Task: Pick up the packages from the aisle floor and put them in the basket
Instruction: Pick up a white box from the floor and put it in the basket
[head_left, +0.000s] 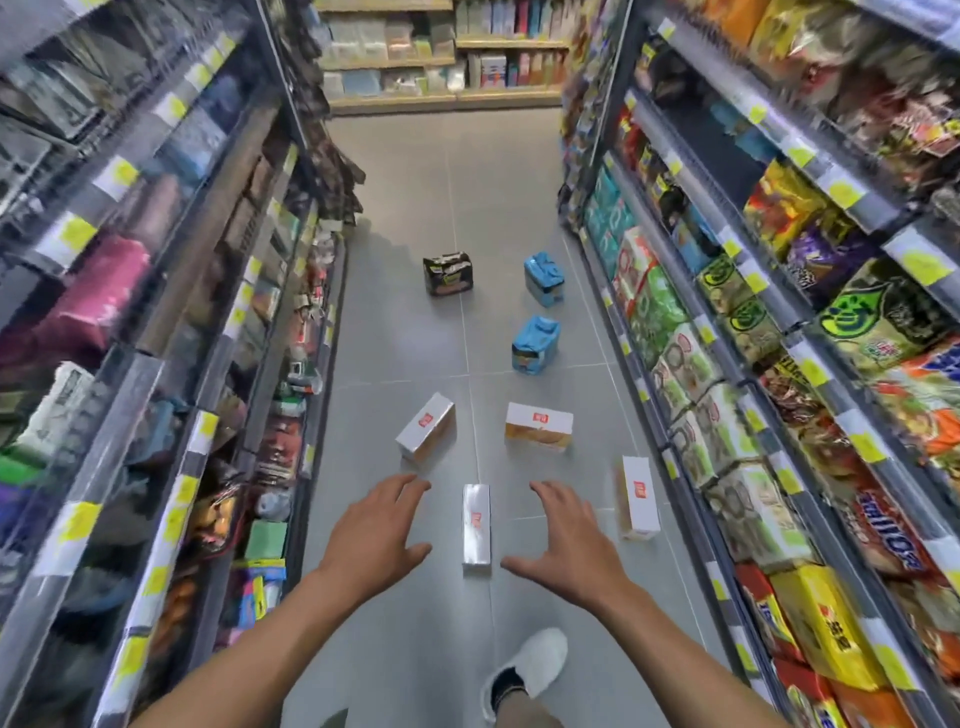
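Both arms extend over the aisle floor (415, 649); the left hand (374, 525) and right hand (561, 540) have their fingers spread and hold nothing. We note the nearest white box (476, 525) lying on the floor between them, untouched, its long axis running down the aisle. The right thumb appears marginally closer. We see no basket.

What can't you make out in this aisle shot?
Head view only.
1. Basket: nowhere in frame.
2. Red label on the nearest white box: too small and blurred to read.
3. Black package: far off, print illegible.
4. Left shelves: goods smeared by motion blur.
5. Left hand and right hand: how high above the box, one view cannot tell.
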